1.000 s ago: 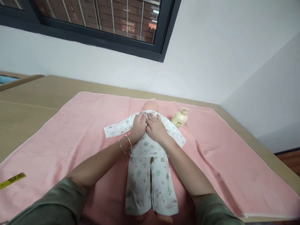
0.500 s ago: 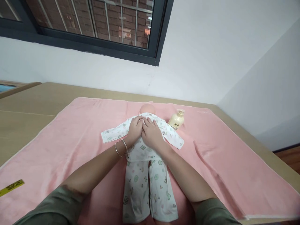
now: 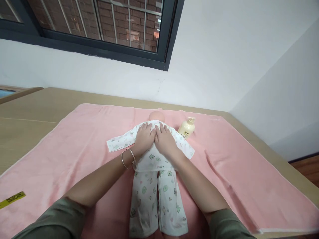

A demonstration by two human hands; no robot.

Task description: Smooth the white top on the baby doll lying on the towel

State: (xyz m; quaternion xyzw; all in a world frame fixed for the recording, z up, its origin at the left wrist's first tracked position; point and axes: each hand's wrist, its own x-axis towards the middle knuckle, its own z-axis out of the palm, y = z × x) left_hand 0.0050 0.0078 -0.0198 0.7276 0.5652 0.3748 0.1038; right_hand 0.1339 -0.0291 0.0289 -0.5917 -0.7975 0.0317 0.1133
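Pink towel covers the table, and your doll lies on it in a white printed suit, head toward 12 o'clock. Cream pump bottle stands at its 2 o'clock, contents hidden. Your left hand and right hand lie flat, fingers spread, side by side on its chest.

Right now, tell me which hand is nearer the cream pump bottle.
Right. The right hand lies flat on the doll's chest, just short of the bottle; the left hand lies beside it, farther away.
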